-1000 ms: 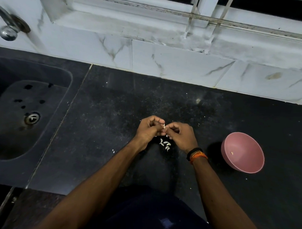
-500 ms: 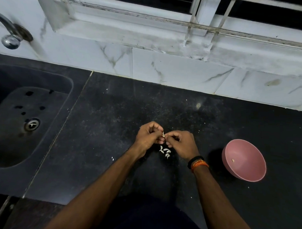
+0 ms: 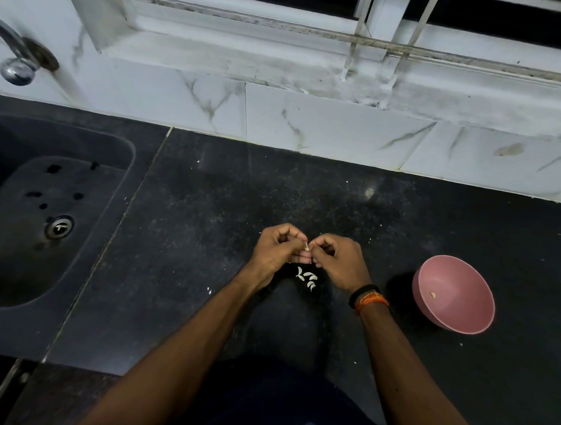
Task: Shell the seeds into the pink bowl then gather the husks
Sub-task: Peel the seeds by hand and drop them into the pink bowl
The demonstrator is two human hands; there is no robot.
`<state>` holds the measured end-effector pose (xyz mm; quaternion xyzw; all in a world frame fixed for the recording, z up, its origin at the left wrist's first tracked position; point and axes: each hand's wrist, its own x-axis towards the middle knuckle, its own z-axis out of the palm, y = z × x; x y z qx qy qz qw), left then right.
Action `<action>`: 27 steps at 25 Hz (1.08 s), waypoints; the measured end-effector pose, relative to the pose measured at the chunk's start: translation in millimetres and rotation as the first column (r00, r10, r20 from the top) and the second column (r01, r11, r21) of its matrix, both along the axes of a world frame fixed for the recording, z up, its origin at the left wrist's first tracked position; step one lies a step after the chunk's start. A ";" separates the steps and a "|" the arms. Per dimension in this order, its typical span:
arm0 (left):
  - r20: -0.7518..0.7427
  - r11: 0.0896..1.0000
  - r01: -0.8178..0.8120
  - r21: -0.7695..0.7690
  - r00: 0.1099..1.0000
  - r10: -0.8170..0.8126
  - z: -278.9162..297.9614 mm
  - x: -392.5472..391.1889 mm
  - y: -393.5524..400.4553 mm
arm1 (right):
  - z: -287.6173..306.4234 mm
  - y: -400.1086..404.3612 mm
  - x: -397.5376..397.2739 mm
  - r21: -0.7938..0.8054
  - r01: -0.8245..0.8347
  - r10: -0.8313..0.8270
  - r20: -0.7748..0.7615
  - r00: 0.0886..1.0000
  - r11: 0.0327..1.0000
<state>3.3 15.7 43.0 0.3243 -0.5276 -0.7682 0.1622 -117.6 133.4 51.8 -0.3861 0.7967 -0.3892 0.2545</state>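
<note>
Pinching one pale seed [image 3: 306,245] between them, the left hand [image 3: 279,250] and the right hand [image 3: 338,259] meet fingertip to fingertip above the black counter [image 3: 208,241], all fingers curled tight around the small piece. Just below the hands, a little heap of white husks [image 3: 307,277] lies on the counter. The pink bowl [image 3: 453,294] stands well to the right, tilted, with a single kernel [image 3: 432,294] inside. A dark sink [image 3: 50,210] sits at far left.

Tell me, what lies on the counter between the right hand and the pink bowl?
Nothing: the head view shows only bare dark counter between the right hand and the pink bowl.
</note>
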 end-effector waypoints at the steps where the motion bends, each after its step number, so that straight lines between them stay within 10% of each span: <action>1: -0.006 1.000 -0.006 0.008 1.000 0.006 -0.2 0.2 -0.1 | 0.9 -0.1 -0.2 0.002 0.008 -0.009 0.025 1.000 1.000; 18: 0.016 0.998 -0.045 0.046 0.999 0.044 -4.5 1.6 0.2 | 9.1 0.8 5.2 -0.005 0.008 -0.008 0.073 0.997 1.000; 27: 0.011 0.997 -0.044 0.059 0.999 0.044 -2.2 4.0 0.4 | 4.3 -3.3 6.2 0.101 -0.049 0.065 -0.158 0.985 0.994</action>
